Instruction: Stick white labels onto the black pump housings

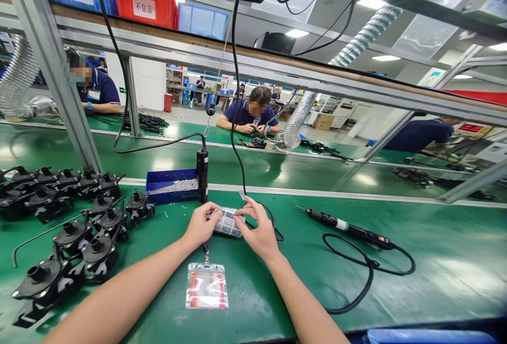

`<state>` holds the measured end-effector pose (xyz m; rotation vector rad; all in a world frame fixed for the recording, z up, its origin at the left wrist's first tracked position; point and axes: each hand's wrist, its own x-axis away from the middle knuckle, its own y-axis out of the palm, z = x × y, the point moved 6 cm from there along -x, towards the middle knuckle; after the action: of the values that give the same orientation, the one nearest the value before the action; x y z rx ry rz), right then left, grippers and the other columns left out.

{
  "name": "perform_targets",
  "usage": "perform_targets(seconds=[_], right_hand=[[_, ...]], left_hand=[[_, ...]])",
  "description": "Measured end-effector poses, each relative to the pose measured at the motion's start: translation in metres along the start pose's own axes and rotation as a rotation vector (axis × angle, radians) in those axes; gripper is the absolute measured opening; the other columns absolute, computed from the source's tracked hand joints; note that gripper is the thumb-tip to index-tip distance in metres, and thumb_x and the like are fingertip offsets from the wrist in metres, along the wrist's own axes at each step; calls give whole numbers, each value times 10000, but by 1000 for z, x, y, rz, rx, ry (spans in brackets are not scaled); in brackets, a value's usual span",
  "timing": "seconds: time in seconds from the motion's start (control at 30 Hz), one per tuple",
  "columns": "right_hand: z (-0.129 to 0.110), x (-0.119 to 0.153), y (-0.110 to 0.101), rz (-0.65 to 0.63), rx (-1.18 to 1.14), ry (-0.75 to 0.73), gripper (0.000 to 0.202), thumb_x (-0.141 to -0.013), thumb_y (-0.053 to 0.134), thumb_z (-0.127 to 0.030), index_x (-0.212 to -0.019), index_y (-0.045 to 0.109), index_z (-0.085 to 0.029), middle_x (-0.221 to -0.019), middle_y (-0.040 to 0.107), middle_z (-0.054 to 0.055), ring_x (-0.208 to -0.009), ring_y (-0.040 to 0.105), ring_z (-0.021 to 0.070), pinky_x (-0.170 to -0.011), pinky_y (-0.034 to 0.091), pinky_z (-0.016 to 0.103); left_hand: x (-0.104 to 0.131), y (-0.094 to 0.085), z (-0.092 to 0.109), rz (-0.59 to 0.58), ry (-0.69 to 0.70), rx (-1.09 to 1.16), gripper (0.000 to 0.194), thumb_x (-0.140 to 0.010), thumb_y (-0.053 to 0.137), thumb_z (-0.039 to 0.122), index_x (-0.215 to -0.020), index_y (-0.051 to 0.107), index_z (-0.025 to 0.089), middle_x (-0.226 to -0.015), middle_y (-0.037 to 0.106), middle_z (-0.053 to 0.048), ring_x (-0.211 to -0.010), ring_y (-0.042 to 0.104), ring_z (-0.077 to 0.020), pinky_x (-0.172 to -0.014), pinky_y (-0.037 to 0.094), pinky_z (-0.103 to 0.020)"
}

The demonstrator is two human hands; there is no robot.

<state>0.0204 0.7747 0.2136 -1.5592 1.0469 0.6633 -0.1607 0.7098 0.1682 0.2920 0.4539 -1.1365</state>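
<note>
A small clear plastic compartment box (227,223) is between my hands, just above the green bench. My left hand (201,224) pinches its left end between thumb and fingers. At the right end, my right hand (258,229) is closed with the thumb and fingertips on the box's edge. What lies in the compartments is too small to make out. A small pale tab (242,195) shows just above my right fingers. Below the box, a badge in a clear holder (207,286) hangs from a black clip.
Several black plastic assemblies (99,249) crowd the left. A blue bin (172,187) of small metal parts stands behind, beside a hanging black screwdriver (202,176). Another corded screwdriver (344,228) lies right. A black cable (240,122) hangs down. Co-workers sit across the bench.
</note>
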Motion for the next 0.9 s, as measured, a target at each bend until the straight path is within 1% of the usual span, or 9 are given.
perform_targets(seconds=[0.17,0.27,0.33,0.5,0.6,0.67,0.7,0.77,0.9], right_hand=[[-12,3,1,52,-42,-43,480,-985,640,-201,-1445,510,-246,-1059,687,32,-1114,610,115,-1095,549,334],[-9,4,5,122,-180,94,665,-985,655,-259,-1578,355,-245,-1314,608,96,-1221,609,113,-1124,596,323],[-8,5,13,110,-344,200,760,-964,681,-305,-1619,294,-288,-1492,482,122,-1299,576,127,-1036,650,269],[-18,5,20,117,-562,286,786,-912,733,-322,-1573,309,-318,-1531,410,154,-1184,614,121,-845,662,203],[-18,5,12,176,-680,304,858,-839,807,-310,-1546,320,-323,-1490,441,155,-1119,635,105,-817,647,194],[-11,4,3,273,-726,314,900,-764,859,-279,-1522,376,-324,-1466,469,141,-1102,642,100,-823,634,189],[-8,4,-2,325,-731,318,921,-721,883,-260,-1509,411,-324,-1455,482,136,-1097,644,102,-816,629,188],[-1,3,-10,402,-727,345,948,-649,914,-220,-1482,477,-343,-1441,502,125,-1094,647,107,-799,622,185],[-7,2,-16,411,-709,391,846,-610,941,-235,-1371,581,-327,-1370,540,126,-1059,653,134,-707,586,183]], left_hand=[[2,-5,3,56,-4,-70,460,-917,670,562,-876,688,104,-814,686,-54,-730,593,-121,-674,444,-228],[3,-7,4,73,34,-151,446,-924,683,537,-776,692,117,-700,611,-19,-660,486,-94,-634,358,-238],[4,-5,5,58,75,-210,404,-940,681,476,-729,679,132,-648,550,-1,-636,421,-86,-630,310,-253],[10,7,3,11,151,-376,338,-941,710,389,-703,659,155,-608,528,6,-601,433,-102,-616,303,-274],[18,12,15,-36,192,-508,297,-904,780,451,-851,741,161,-732,649,-10,-659,546,-126,-632,401,-273],[26,7,35,-60,240,-621,562,-728,916,544,-1131,757,186,-1006,733,-42,-886,664,-183,-782,522,-284],[31,0,48,-62,261,-689,679,-694,933,565,-1228,733,197,-1123,726,-65,-1015,673,-220,-882,546,-309],[40,-24,73,1,257,-847,583,-799,879,488,-1275,710,199,-1243,679,-114,-1180,622,-289,-1026,525,-401],[50,-108,105,412,-48,-1146,265,-974,600,150,-1210,688,68,-1312,580,-260,-1322,496,-425,-1084,439,-634]])
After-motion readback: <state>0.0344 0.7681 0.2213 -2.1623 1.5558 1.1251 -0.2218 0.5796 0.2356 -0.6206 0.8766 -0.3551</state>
